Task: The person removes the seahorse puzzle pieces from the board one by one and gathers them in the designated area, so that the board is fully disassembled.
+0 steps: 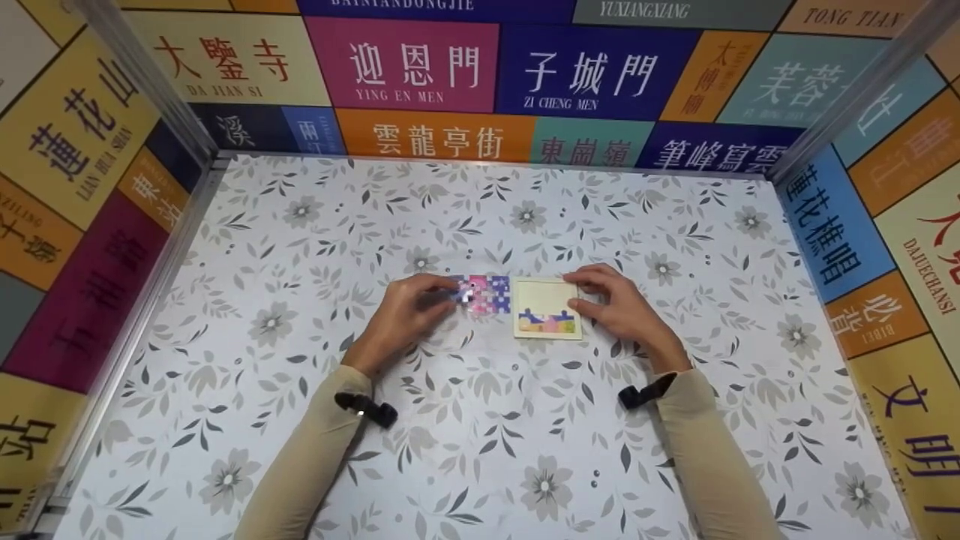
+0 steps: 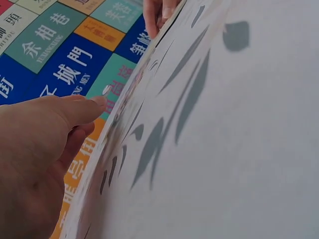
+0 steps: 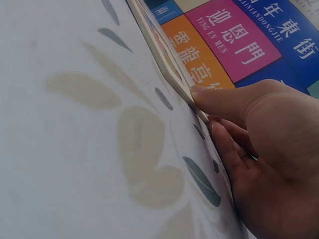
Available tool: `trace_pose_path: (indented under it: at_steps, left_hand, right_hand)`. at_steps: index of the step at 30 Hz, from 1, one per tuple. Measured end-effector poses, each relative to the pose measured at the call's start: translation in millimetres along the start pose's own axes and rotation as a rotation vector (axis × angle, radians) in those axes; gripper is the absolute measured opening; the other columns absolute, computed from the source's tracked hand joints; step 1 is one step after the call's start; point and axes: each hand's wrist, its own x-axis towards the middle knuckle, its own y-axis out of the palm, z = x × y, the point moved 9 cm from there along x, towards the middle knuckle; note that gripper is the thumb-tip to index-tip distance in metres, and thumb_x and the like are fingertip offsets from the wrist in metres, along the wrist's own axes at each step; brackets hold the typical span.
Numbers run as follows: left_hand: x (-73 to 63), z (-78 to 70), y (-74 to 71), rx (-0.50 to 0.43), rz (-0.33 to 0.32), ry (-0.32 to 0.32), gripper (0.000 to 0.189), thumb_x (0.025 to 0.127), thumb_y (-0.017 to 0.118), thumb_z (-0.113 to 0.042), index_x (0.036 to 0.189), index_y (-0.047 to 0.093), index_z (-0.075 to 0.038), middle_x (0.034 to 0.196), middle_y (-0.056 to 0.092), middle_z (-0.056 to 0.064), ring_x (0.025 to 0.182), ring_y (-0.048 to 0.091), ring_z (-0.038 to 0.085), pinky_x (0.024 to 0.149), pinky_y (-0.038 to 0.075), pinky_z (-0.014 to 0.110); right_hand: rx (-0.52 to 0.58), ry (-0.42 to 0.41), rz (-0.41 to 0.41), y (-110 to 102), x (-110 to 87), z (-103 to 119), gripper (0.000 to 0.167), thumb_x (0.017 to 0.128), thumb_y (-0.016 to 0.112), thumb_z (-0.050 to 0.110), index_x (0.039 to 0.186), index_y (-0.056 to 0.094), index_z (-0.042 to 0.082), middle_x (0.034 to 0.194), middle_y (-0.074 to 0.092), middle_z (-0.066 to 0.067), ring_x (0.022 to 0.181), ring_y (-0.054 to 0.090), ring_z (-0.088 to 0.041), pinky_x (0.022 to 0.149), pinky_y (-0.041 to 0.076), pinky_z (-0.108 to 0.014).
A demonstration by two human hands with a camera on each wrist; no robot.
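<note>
Near the middle of the table lies a block of joined purple and pink jigsaw pieces [image 1: 492, 294]. At its left side my left hand [image 1: 415, 307] pinches a small jigsaw piece [image 1: 467, 295] between thumb and fingertips; the hand largely hides it in the left wrist view. My right hand [image 1: 611, 304] grips the right edge of a square, cream-rimmed puzzle tray [image 1: 547, 337], thumb on the rim and fingers at its side. Joined pieces [image 1: 547, 322] in yellow, pink and blue fill the tray's lower part; its upper part shows bare cream base.
A white cloth with grey flowers and leaves covers the table [image 1: 480, 435]. Coloured panels with large characters [image 1: 412, 67] stand along the back and both sides. A dark band with a small camera [image 1: 367, 409] sits on each wrist.
</note>
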Motion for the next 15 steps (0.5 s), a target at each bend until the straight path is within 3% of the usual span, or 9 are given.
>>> trace_pose_path:
  at_steps: [7,15]
  left_hand:
    - [-3.7,4.8,-3.4,-0.014,0.046,-0.035,0.029,0.092,0.085,-0.004,0.12,0.08,-0.009,0.119,0.081,0.005,0.108,0.076,0.023,0.099,0.062,0.038]
    - [-5.2,6.0,2.3,0.014,0.127,-0.047,0.027,0.096,0.083,-0.009,0.122,0.08,-0.009,0.123,0.08,0.004,0.116,0.075,0.022,0.105,0.059,0.039]
  right_hand:
    - [-0.006,-0.011,0.001,-0.1,0.5,1.6,0.042,0.1,0.08,0.019,0.141,0.072,0.012,0.147,0.061,-0.012,0.132,0.061,-0.03,0.107,0.045,-0.016]
    - [-0.01,-0.007,0.009,0.2,0.2,2.1,0.043,0.1,0.08,0.02,0.142,0.072,0.013,0.147,0.06,-0.011,0.133,0.06,-0.03,0.107,0.044,-0.016]
